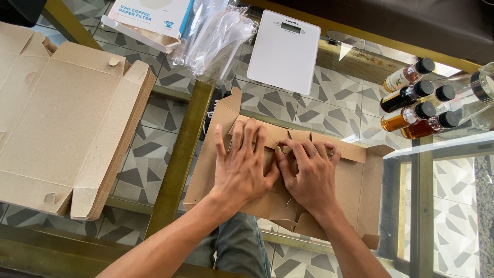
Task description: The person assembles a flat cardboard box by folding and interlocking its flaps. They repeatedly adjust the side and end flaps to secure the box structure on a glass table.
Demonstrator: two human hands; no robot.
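Left hand (243,167) and right hand (309,172) are pressed flat, fingers spread, holding nothing, on the cardboard box blank (355,180) lying on the glass table (329,110). Risk: a flap is creased off its score if pressed unevenly.

Our left hand (242,167) and right hand (309,172) lie flat over the middle of the cardboard box blank (355,180), so we cannot see the folds beneath our palms. The stack of flat cardboard (62,123) runs off the left edge. The top edge cuts off the white paper packet (149,15) and the clear plastic bag (216,36). A clear glass bottle (476,90) leaves the frame at right. The small bottles' (411,105) labels are too small to tell apart.
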